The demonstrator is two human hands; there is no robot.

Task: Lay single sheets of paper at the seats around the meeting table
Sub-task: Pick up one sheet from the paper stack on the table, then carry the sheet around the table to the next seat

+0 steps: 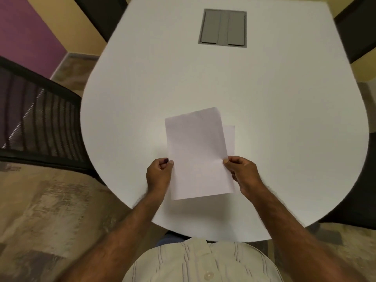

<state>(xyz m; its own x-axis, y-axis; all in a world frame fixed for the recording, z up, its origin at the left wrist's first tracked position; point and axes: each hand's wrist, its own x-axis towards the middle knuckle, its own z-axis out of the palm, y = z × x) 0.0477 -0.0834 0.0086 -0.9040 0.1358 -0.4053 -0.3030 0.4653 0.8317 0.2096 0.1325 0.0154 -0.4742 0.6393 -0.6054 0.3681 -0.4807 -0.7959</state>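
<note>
Standing at the rounded near end of the white meeting table (264, 123), I hold a few sheets of paper (198, 155) above the tabletop, close to its near edge and roughly midway between its left and right sides. My left hand (159, 176) pinches the left edge of the top sheet between thumb and curled fingers, and my right hand (243, 176) grips the right edge, thumb on top with the fingers tucked beneath. The top sheet is tilted a little, its far end leaning left, and the corner of another sheet (231, 139) peeks out behind it on the right; how many sheets are there I cannot tell. Farther along the tabletop, toward the far edge, a grey cable hatch (222, 27) sits flush in the surface. A black mesh chair (40, 119) stands beside the table's left edge, and another dark chair (358, 27) shows at the far right corner.
</note>
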